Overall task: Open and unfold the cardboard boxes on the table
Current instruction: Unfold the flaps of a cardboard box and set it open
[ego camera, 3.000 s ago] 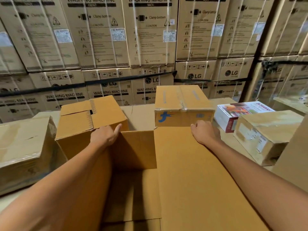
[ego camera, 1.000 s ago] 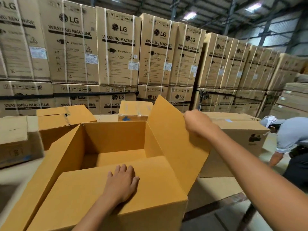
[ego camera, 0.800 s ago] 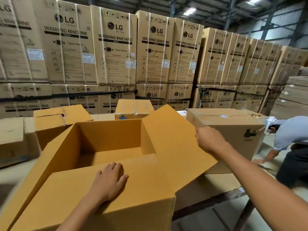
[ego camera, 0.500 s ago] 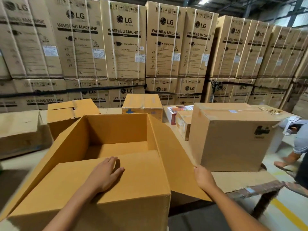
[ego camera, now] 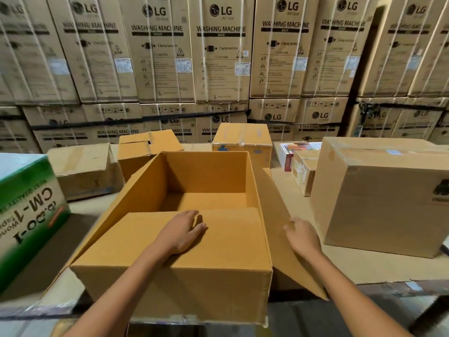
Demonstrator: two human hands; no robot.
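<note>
A large brown cardboard box [ego camera: 206,176] stands open at the table's near edge, its inside bare. The near flap [ego camera: 230,239] is folded flat over the opening, and my left hand [ego camera: 182,233] rests palm down on it with straight fingers. The right flap [ego camera: 279,227] slopes down and outward beside the box. My right hand [ego camera: 302,235] lies against that flap with relaxed fingers, holding nothing. The left flap [ego camera: 116,210] slopes down on the other side.
A green and white carton [ego camera: 26,215] stands at left. A big taped box [ego camera: 379,190] stands at right. Smaller boxes [ego camera: 145,149] [ego camera: 243,142] and a white printed box [ego camera: 296,149] sit behind, on the table [ego camera: 364,266]. Stacked washing machine cartons [ego camera: 218,57] form the back wall.
My right hand has pushed the right flap from raised to sloping down beside the box. The view turned left, bringing the green carton in and losing the person at right.
</note>
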